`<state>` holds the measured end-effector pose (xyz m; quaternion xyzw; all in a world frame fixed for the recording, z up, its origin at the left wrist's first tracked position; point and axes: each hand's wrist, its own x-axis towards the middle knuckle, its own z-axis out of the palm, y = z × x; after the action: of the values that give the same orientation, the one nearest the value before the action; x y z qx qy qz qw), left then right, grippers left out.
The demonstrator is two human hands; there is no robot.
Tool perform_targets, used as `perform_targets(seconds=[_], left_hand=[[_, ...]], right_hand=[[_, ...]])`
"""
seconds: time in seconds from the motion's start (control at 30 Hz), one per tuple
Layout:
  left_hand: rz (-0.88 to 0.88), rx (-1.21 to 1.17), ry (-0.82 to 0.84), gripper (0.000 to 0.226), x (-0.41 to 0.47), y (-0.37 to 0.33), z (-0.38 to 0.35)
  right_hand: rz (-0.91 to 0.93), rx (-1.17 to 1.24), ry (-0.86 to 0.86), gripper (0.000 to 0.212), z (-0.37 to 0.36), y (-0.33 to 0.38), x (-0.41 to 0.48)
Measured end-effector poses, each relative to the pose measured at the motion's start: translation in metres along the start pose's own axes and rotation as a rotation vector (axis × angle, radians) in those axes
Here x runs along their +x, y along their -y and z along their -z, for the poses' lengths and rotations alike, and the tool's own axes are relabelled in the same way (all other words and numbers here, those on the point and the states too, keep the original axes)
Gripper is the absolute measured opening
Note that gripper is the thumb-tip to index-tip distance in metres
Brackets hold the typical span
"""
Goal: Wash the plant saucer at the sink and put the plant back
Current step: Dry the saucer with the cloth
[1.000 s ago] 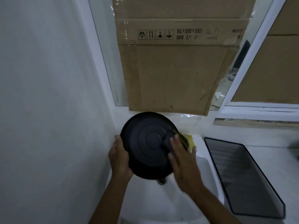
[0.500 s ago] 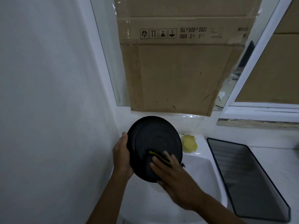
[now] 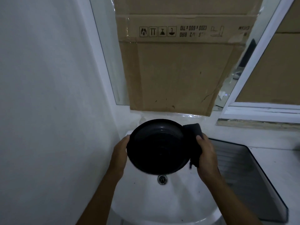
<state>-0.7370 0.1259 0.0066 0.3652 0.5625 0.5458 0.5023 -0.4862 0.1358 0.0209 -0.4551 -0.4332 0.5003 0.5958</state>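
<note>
Saucer (image 3: 156, 147) flipped since half a second ago: back then its ribbed underside faced the camera, now the hollow side faces up. Right hand (image 3: 206, 155) was pressing the sponge (image 3: 194, 132) flat on the underside; it has moved out to the right rim, sponge pinched against the edge under the thumb. Left hand (image 3: 120, 151) has stayed on the left rim throughout.

Read: underside scrub looks finished, inside is likely next. No plant in view, so putting it back is a long way off.

Position: saucer held in the air over the sink (image 3: 170, 197), tilted a bit toward the camera, just above the drain (image 3: 162, 179). Not touching the basin.

Fingers: left ones curl behind the rim, gripping the saucer. Right ones are closed on both sponge and rim. Most fingertips are hidden behind the saucer.

Materials and shapes:
- Saucer: round, black, looks like hard plastic, raised lip, faint sheen along the far inside wall. Possibly wet, too dark to confirm.
- Sponge: dark scouring face showing, soft, bent over the rim.
- Sink: white glazed ceramic, rounded front, a few dark specks, metal drain ring.
- Tray (image 3: 253, 181): dark rectangle with ribbed floor, on the white surface (image 3: 276, 159) to the right.
- Cardboard (image 3: 175, 65): taped over the window behind, matte brown.

Running water: can't tell.
</note>
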Motion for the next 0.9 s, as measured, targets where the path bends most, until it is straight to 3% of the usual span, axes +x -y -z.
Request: perform_targets(seconds=[0.13, 0.2, 0.3, 0.4, 0.47, 0.6, 0.7, 0.77, 0.9], left_hand=[[0.478, -0.168, 0.207, 0.040, 0.003, -0.002, 0.015], [0.572, -0.249, 0.268, 0.045, 0.006, 0.000, 0.017], [0.479, -0.338, 0.230, 0.054, 0.006, 0.003, 0.017], [0.331, -0.290, 0.246, 0.066, 0.001, 0.005, 0.019], [0.259, -0.255, 0.260, 0.068, -0.006, 0.008, 0.017], [0.091, -0.178, 0.159, 0.048, -0.024, 0.021, -0.008], [0.000, -0.133, 0.120, 0.036, -0.035, 0.028, -0.034], [-0.026, -0.141, 0.111, 0.037, -0.037, 0.027, -0.043], [-0.049, -0.188, 0.138, 0.038, -0.029, 0.017, -0.035]], right_hand=[[0.410, -0.126, 0.086, 0.036, -0.004, 0.010, -0.028], [0.507, -0.246, 0.171, 0.041, -0.007, 0.011, -0.041], [0.471, -0.342, 0.240, 0.040, -0.003, 0.004, -0.050], [0.248, -0.418, 0.251, 0.036, 0.009, -0.003, -0.049], [0.169, -0.597, 0.272, 0.035, 0.016, -0.005, -0.045], [0.237, -1.013, 0.274, 0.029, 0.000, -0.016, -0.032], [0.094, -1.317, 0.270, 0.046, -0.037, -0.029, -0.019], [0.055, -1.294, 0.283, 0.052, -0.055, -0.034, -0.014], [0.241, -1.084, 0.518, 0.050, -0.065, -0.035, -0.017]])
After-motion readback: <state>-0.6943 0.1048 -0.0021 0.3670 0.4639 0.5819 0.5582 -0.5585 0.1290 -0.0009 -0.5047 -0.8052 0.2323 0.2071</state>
